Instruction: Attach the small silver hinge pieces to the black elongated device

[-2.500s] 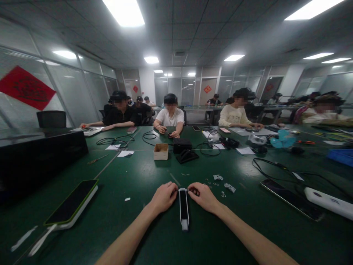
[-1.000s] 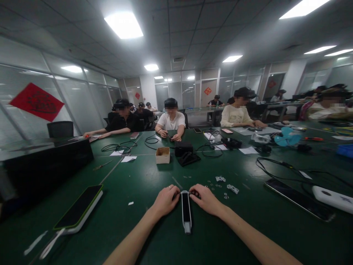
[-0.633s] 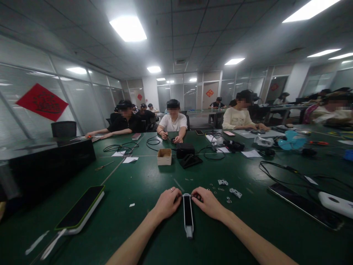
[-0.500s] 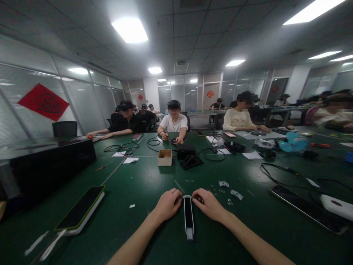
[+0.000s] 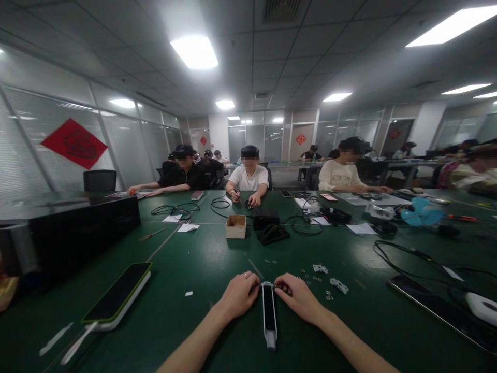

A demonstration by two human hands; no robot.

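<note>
A long, narrow light-grey casing (image 5: 271, 338) with a dark inner face lies on the green table in front of me, its length pointing away from me. My left hand (image 5: 240, 296) is closed, its curled fingertips at the left of the casing's far end. On the opposite side, my right hand (image 5: 298, 296) has thumb and fingers pinched at the far right corner. Whether a smaller part sits between the fingertips is too small to tell. Beyond my right hand lie two pale plates (image 5: 339, 285) and several small rings (image 5: 329, 295).
A green-rimmed phone (image 5: 118, 292) lies on a white block at left, and a dark phone (image 5: 438, 311) at right. Ahead stand a small open box (image 5: 236, 227) and a black case (image 5: 266, 218). Cables (image 5: 392, 256) and a blue fan (image 5: 421, 211) lie at right. A person (image 5: 248, 178) sits opposite.
The whole view has shifted slightly right and down. Both hands stay at the casing's far end, with only slight finger movement.
</note>
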